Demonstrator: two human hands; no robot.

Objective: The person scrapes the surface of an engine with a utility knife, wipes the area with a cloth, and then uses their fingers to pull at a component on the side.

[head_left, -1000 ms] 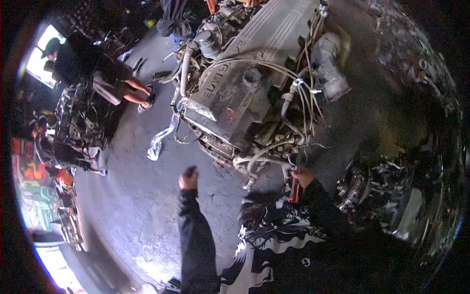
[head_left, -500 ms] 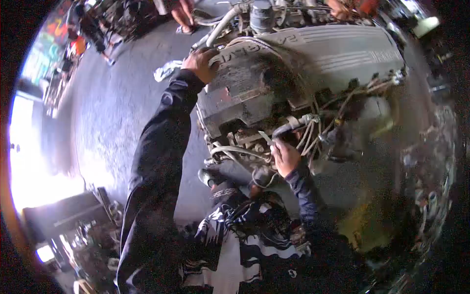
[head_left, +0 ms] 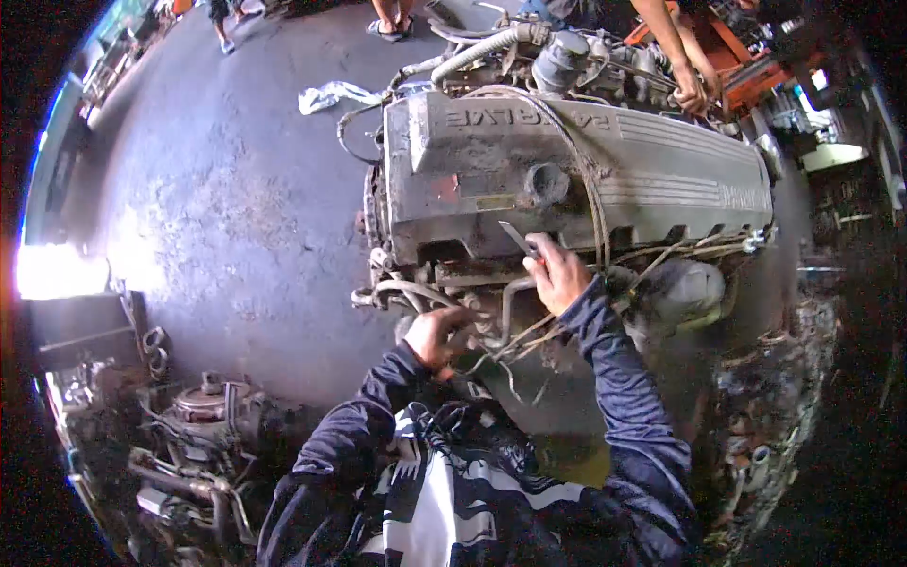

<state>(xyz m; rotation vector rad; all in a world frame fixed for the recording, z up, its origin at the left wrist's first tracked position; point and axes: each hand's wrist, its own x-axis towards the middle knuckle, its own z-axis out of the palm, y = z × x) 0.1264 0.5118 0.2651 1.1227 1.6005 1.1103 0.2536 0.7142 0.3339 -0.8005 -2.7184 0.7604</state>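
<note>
A big grey engine with a dusty valve cover (head_left: pixel 425 189) marked "24 VALVE" lies before me. My right hand (head_left: pixel 559 274) is closed around a small knife (head_left: pixel 515 236), whose thin blade points up and left over the cover's near edge. Below that edge, my left hand (head_left: pixel 436 337) is beside a pale hose (head_left: pixel 416 291) and the loose wires (head_left: pixel 520 357) at the engine's near side. Its fingers are curved and apart, slightly blurred, with nothing visible in them. A looped cable (head_left: pixel 578 156) crosses the cover near its round cap (head_left: pixel 546 184).
Another person's hands (head_left: pixel 694 94) work at the engine's far right, near an orange metal frame (head_left: pixel 727 47). A white rag or bag (head_left: pixel 338 96) lies on the grey floor (head_left: pixel 227 189). Other engine parts (head_left: pixel 203 416) stand at lower left. A second person's foot (head_left: pixel 389 30) shows at the top.
My left hand has left the cover's far left corner and come down to the near-side hoses. My right hand still holds the knife, now slightly higher against the cover. My view has shifted.
</note>
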